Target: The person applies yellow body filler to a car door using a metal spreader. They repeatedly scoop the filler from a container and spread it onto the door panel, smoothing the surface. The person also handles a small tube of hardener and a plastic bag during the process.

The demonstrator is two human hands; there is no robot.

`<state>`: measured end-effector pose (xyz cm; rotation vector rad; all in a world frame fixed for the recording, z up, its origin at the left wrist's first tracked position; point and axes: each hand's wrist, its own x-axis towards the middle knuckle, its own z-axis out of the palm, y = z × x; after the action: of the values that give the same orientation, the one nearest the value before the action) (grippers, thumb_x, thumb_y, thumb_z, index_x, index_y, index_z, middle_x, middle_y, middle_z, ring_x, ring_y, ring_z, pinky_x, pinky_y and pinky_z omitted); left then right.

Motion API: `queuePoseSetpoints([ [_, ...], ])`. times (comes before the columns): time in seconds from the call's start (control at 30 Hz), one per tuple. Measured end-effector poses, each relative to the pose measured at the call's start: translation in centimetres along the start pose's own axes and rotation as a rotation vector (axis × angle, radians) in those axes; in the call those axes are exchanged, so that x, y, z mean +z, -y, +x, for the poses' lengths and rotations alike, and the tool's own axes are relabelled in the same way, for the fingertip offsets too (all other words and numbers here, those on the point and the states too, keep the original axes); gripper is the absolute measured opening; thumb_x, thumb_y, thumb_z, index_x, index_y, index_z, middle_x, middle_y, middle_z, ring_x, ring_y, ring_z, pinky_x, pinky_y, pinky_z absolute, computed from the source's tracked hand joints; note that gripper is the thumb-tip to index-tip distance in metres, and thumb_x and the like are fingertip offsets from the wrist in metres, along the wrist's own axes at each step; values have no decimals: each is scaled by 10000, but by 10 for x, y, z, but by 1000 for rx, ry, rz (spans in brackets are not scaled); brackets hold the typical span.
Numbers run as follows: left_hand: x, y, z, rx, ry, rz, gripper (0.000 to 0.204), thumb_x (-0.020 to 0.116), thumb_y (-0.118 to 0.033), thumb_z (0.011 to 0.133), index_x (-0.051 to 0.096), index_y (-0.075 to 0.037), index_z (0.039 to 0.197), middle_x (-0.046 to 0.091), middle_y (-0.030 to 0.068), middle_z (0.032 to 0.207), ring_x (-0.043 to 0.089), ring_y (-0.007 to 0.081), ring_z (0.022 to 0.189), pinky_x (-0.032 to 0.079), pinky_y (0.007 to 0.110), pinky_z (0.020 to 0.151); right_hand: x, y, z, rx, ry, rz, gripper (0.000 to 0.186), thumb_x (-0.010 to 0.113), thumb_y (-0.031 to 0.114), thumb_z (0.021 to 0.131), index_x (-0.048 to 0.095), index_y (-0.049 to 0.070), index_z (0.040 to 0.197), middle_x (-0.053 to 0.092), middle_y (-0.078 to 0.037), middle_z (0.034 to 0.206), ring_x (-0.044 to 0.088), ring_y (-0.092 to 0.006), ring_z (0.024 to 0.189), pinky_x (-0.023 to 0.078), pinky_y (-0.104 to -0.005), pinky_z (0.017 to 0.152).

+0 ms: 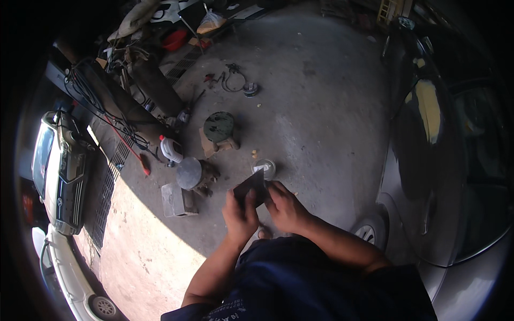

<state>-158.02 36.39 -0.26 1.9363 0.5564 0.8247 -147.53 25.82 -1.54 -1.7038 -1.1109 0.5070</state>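
Observation:
In front of my body, both hands grip a dark, flat, roughly rectangular sheet (pixel 249 187) that looks like sandpaper. My left hand (pixel 239 218) is closed on its near left part, the thumb lying across the face. The fingers of my right hand (pixel 287 209) pinch its right edge. Below and beyond the sheet, an open round tin (pixel 266 167) with pale stuff inside stands on the floor, partly hidden by it. To my right is a dark grey car (pixel 399 184) with a yellowish filler patch (pixel 430 112) on its body.
Left of the hands stand a round-topped stool (pixel 189 172), a grey block-like box (pixel 175 200) and a white jug (pixel 171 149) with a red cap. Farther off are a dark green stool (pixel 219 127), a small can (pixel 250 89) and a hose (pixel 233 80). Parked cars (pixel 69 176) line the left.

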Motion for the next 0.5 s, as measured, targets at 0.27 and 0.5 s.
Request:
queuePoseSetpoints([
  [0.27,5,-8,3,-110,-23,-201,212,541,-16,930,494,7,1136,622,82,1037,576,121,933,460,256,836,-7,23,0,-105,-198,-81,393,500,28,856,442,-96,1225,491,-265,1185,508,-434,1085,444,-437,917],
  [0.5,0,-21,7,-55,11,-109,203,538,-15,932,499,6,1130,627,86,1024,582,121,916,463,258,828,-1,16,-11,46,-60,-92,442,494,-3,825,430,-88,1254,477,-277,1213,495,-444,1113,446,-441,926],
])
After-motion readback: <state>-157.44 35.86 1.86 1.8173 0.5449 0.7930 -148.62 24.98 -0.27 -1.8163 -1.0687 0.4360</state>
